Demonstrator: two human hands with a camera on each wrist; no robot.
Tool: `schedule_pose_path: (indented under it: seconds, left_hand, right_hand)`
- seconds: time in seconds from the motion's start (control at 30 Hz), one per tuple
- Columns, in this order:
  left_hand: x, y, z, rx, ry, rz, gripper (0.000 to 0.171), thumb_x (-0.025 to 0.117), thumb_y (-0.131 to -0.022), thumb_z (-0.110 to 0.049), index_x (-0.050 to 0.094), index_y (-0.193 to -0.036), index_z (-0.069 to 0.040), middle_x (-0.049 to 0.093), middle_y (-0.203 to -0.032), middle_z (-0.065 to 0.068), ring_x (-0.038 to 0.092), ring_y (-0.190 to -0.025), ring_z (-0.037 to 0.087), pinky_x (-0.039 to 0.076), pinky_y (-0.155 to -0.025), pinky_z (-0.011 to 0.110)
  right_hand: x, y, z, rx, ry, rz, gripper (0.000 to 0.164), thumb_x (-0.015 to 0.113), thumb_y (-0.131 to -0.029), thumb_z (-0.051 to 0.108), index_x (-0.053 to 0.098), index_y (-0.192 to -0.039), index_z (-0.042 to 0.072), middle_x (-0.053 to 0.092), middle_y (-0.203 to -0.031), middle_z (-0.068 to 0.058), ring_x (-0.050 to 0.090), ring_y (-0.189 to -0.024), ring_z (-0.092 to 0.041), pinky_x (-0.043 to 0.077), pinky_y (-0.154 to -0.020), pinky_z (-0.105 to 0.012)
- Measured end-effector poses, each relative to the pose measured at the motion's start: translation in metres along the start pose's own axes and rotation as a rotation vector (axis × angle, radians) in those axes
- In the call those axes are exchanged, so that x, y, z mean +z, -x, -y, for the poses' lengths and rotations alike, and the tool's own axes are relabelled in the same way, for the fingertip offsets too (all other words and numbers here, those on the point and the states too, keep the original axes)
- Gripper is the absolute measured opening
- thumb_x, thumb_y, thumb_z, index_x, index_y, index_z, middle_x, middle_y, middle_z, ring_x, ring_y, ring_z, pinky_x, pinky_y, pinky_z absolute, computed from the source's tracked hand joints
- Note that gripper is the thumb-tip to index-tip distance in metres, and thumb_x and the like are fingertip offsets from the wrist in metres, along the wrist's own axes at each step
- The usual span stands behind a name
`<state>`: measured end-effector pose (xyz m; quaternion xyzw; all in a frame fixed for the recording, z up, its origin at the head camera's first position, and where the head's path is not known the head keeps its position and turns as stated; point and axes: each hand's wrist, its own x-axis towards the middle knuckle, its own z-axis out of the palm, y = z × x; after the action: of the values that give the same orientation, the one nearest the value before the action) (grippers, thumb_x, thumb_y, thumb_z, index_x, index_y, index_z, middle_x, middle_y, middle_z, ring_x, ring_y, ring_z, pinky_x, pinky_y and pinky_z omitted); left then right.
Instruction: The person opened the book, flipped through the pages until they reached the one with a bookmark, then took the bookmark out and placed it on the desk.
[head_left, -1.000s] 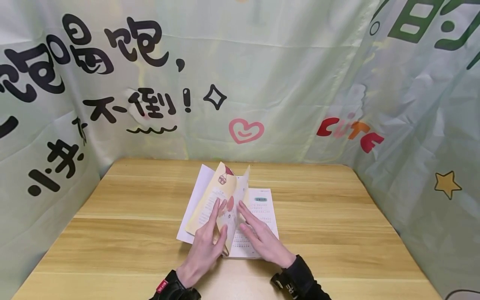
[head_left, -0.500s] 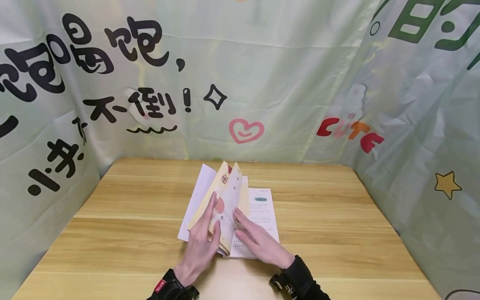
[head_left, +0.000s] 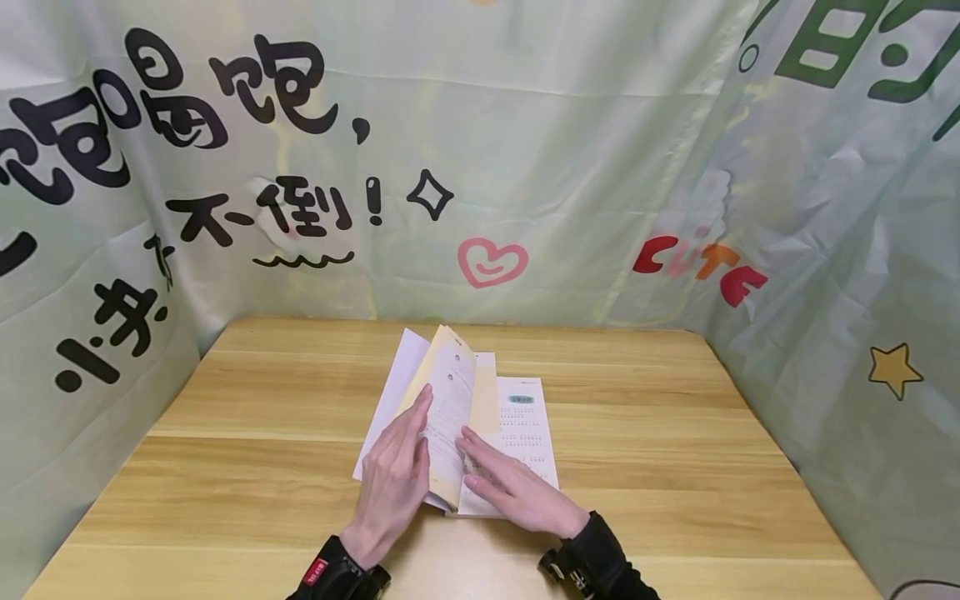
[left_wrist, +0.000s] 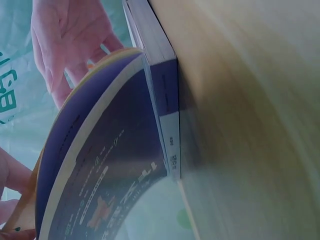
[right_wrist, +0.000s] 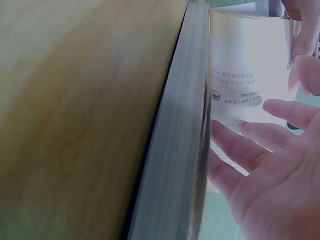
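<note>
A thick paperback book (head_left: 527,425) lies open on the wooden table. Its cream and white pages (head_left: 453,375) stand raised and curved to the left, above a pale lilac cover (head_left: 392,379). My left hand (head_left: 393,467) rests along the left side of the raised pages, its fingers extended. My right hand (head_left: 521,492) reaches from the right, straight fingers touching the pages near the fold. The left wrist view shows the purple and white spine (left_wrist: 169,100) and the bent dark cover (left_wrist: 117,155). In the right wrist view my right hand's fingers (right_wrist: 240,147) are spread against a printed page.
The light wooden table (head_left: 660,467) extends around the book. A pale printed curtain (head_left: 562,167) with large dark characters and a pink heart hangs behind the table and along both sides. A thin dark cable (head_left: 926,582) shows at the lower right corner.
More pages have swung left, so the illustrated page is covered by a text page. My left hand has shifted left and turned more sideways; my right fingers have moved slightly left and down.
</note>
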<state>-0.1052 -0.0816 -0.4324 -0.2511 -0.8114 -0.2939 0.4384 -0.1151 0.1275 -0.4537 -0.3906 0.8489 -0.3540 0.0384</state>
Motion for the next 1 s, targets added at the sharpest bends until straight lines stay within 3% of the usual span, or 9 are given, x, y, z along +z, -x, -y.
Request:
schedule_pose_path:
  seconds: [0.17, 0.43, 0.67, 0.83, 1.0]
  left_hand:
    - [-0.001, 0.002, 0.004, -0.011, -0.045, 0.049, 0.076, 0.063, -0.066, 0.017, 0.049, -0.138, 0.001, 0.055, -0.137, 0.013, 0.059, -0.111, 0.031, 0.055, -0.086, 0.047]
    - [-0.004, 0.006, 0.01, -0.092, -0.167, 0.212, 0.076, 0.065, -0.068, 0.013, 0.047, -0.141, -0.003, 0.052, -0.14, 0.011, 0.06, -0.108, 0.031, 0.055, -0.088, 0.047]
    - [-0.004, 0.008, 0.012, -0.116, -0.244, 0.258, 0.072, 0.067, -0.071, 0.009, 0.048, -0.139, -0.004, 0.056, -0.136, 0.01, 0.062, -0.104, 0.031, 0.053, -0.087, 0.051]
    - [-0.003, 0.011, 0.012, -0.121, -0.291, 0.319, 0.07, 0.07, -0.071, 0.003, 0.049, -0.138, -0.004, 0.058, -0.134, 0.012, 0.061, -0.104, 0.029, 0.041, -0.099, 0.058]
    - [-0.001, 0.014, 0.011, -0.143, -0.263, 0.392, 0.065, 0.072, -0.074, -0.002, 0.051, -0.136, -0.005, 0.059, -0.132, 0.012, 0.06, -0.108, 0.027, 0.033, -0.105, 0.06]
  right_hand:
    - [0.0, 0.001, 0.002, 0.014, 0.008, 0.024, 0.056, 0.037, -0.104, 0.038, 0.034, -0.149, 0.005, 0.021, -0.157, -0.015, 0.025, -0.139, -0.026, 0.033, -0.11, -0.052]
    - [0.001, 0.003, 0.001, 0.002, 0.037, 0.069, 0.056, 0.038, -0.103, 0.038, 0.036, -0.147, 0.004, 0.019, -0.157, -0.016, 0.027, -0.138, -0.028, 0.033, -0.109, -0.052]
    - [0.001, 0.004, 0.001, 0.007, 0.047, 0.102, 0.054, 0.038, -0.103, 0.038, 0.038, -0.147, 0.007, 0.02, -0.157, -0.013, 0.025, -0.139, -0.026, 0.033, -0.109, -0.052]
    - [0.001, 0.004, 0.003, 0.007, 0.062, 0.112, 0.052, 0.038, -0.103, 0.037, 0.04, -0.146, 0.008, 0.022, -0.157, -0.011, 0.027, -0.138, -0.028, 0.033, -0.109, -0.054]
    - [0.001, 0.004, 0.003, -0.002, 0.076, 0.126, 0.052, 0.037, -0.103, 0.038, 0.041, -0.146, 0.008, 0.023, -0.157, -0.011, 0.029, -0.137, -0.028, 0.031, -0.109, -0.056]
